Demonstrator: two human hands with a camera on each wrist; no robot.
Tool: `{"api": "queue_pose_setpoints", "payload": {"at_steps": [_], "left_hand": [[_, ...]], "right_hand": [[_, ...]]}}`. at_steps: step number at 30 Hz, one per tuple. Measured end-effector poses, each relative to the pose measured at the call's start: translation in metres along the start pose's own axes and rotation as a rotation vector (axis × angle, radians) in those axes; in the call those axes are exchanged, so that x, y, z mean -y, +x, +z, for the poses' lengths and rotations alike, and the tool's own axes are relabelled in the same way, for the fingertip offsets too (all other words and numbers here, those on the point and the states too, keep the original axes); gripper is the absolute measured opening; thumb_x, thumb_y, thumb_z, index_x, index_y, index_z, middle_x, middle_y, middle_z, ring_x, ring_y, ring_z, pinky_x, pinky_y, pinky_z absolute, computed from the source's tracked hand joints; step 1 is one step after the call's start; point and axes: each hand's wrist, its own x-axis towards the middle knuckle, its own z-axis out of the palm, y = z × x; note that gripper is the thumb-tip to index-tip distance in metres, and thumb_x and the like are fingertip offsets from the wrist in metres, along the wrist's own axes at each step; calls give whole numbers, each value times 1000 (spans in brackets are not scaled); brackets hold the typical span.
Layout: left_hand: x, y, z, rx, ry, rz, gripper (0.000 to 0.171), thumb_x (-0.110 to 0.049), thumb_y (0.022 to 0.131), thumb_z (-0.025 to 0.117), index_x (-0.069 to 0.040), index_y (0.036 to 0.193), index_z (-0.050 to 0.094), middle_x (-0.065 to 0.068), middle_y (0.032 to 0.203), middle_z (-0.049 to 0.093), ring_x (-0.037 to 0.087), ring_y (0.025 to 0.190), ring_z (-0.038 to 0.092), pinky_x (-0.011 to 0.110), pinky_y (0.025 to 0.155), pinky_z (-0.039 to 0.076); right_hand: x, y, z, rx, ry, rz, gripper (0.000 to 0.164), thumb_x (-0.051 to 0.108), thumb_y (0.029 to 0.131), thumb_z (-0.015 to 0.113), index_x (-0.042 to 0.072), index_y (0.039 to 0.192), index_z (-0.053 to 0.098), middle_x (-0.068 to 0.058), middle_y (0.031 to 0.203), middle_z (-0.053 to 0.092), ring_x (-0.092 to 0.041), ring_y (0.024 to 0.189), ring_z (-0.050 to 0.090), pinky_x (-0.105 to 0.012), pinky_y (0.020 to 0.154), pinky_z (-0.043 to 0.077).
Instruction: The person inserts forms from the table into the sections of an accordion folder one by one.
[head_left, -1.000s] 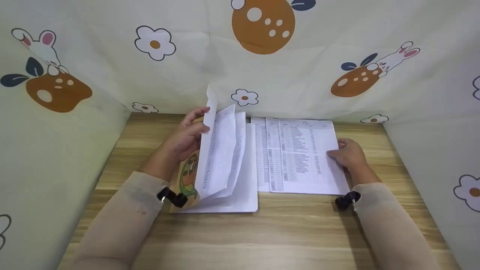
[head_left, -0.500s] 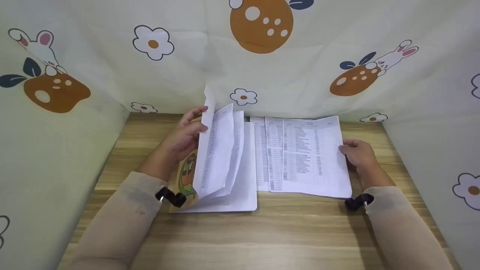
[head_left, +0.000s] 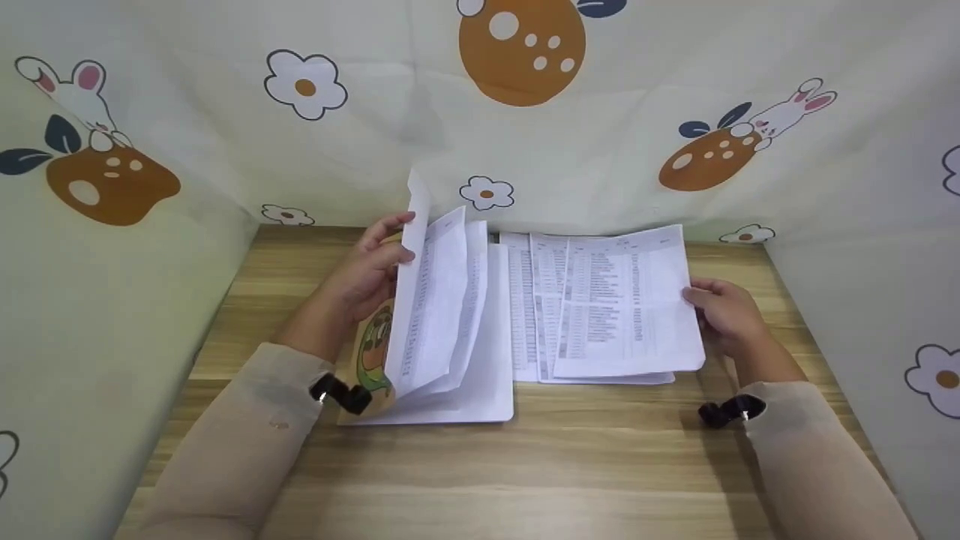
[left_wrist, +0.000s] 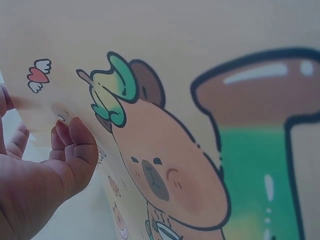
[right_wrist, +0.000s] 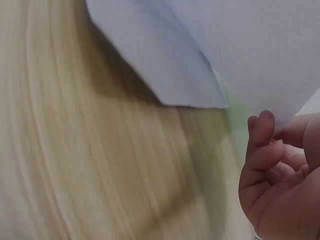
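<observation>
On the left, a notebook [head_left: 373, 352] with a tan cartoon cover stands partly open. My left hand [head_left: 364, 277] holds its raised cover, thumb on the inner side. Folded printed sheets [head_left: 442, 300] lean inside against the white page with the rounded corner. Close up in the left wrist view, the cover [left_wrist: 175, 165] shows a capybara drawing. To the right, my right hand [head_left: 727, 311] pinches the right edge of a printed sheet [head_left: 630, 315], lifted on that side. The pinched corner shows in the right wrist view, thumb against fingertips [right_wrist: 262, 127].
More printed papers [head_left: 523, 315] lie overlapping under the lifted sheet, touching the notebook's right side. Everything rests on a wood-grain table [head_left: 585, 465]. Patterned cloth walls [head_left: 390, 112] rise behind and on both sides. Dark wrist devices [head_left: 731, 411] sit at both cuffs.
My right hand has moved to the right, and the top printed sheet's right side has come up off the papers below. The left hand and notebook have stayed nearly still.
</observation>
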Motion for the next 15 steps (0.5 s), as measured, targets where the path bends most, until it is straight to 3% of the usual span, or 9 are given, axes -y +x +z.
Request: {"api": "queue_pose_setpoints", "payload": {"at_steps": [8, 15], "left_hand": [[-1, 0, 1, -11, -7, -7, 66, 0, 99, 51, -28, 158, 41, 23, 157, 44, 40, 126, 61, 38, 89, 60], [-1, -1, 0, -7, 3, -5, 67, -1, 98, 51, -28, 159, 40, 23, 158, 43, 42, 130, 58, 39, 91, 60]], "right_hand": [[6, -12, 9, 59, 177, -25, 53, 18, 108, 62, -5, 152, 44, 9, 93, 76, -8, 88, 73, -28, 77, 62], [12, -27, 24, 83, 217, -44, 46, 23, 106, 66, 2, 144, 51, 8, 97, 76, -8, 91, 72, -27, 80, 62]]}}
